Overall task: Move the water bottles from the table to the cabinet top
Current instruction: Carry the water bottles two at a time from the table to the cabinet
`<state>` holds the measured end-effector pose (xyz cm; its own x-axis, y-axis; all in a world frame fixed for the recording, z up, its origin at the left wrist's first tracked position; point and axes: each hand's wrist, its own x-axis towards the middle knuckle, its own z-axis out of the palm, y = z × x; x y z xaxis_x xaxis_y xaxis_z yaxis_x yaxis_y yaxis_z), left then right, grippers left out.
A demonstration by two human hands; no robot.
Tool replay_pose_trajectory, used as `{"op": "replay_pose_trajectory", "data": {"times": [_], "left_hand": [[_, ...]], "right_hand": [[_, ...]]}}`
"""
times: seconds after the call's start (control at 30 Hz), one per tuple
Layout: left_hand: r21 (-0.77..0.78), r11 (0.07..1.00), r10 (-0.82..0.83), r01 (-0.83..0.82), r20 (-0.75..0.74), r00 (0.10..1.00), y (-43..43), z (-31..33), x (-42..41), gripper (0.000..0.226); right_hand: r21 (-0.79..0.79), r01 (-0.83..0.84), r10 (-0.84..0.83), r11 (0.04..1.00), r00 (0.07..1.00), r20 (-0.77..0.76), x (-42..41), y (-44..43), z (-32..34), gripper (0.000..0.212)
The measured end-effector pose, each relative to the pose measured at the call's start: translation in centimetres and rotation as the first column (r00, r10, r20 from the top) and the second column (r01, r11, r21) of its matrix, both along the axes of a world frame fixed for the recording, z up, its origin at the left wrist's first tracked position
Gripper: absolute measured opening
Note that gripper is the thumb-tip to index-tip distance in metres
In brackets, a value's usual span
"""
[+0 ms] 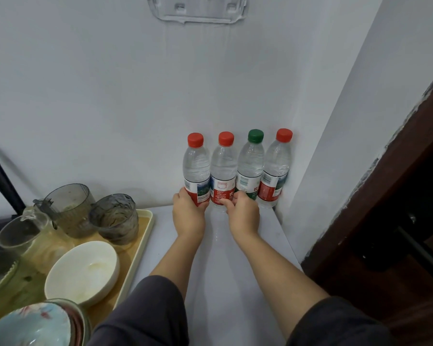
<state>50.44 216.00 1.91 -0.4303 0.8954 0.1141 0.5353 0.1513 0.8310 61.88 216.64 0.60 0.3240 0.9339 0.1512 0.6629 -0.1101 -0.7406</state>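
On the cabinet top (223, 270): four water bottles (250, 168), one upright row.
Your left hand (188, 216): gripping the leftmost bottle (196, 168).
Your right hand (243, 216): fingers clamped on the second bottle (223, 171).

Probably cabinet top (248, 260): bottles (251, 166), tray (140, 245).

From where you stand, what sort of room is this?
Probably a home kitchen or dining corner: a tray of bowls and glass cups, and four water bottles on a white cabinet top against the wall.
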Motion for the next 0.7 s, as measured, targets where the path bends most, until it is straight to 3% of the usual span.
{"op": "replay_pose_trajectory", "data": {"times": [0.43, 0.53, 0.6, 0.7], "left_hand": [[-0.057, 0.998, -0.027, 0.027, 0.002, 1.000, -0.1, 0.6, 0.1, 0.050], [-0.096, 0.993, -0.061, 0.065, 0.048, 0.997, -0.5, 0.7, -0.4, 0.063], [-0.120, 0.991, -0.068, 0.063, -0.036, 0.997, -1.8, 0.4, -0.4, 0.076], [-0.212, 0.976, -0.128, 0.053, -0.358, 0.925, -5.5, -0.5, 0.2, 0.090]], "right_hand": [[-0.046, -0.034, 0.038, 0.998, 0.994, 0.103, 0.4, -0.8, 0.7, 0.033], [-0.111, -0.096, 0.121, 0.989, 0.964, 0.238, 1.5, -2.5, 1.2, 0.047], [-0.155, -0.125, 0.177, 0.980, 0.905, 0.388, 2.6, -4.3, 1.3, 0.059], [-0.237, -0.174, 0.274, 0.956, 0.816, 0.509, 4.4, -7.7, 1.4, 0.071]]}}
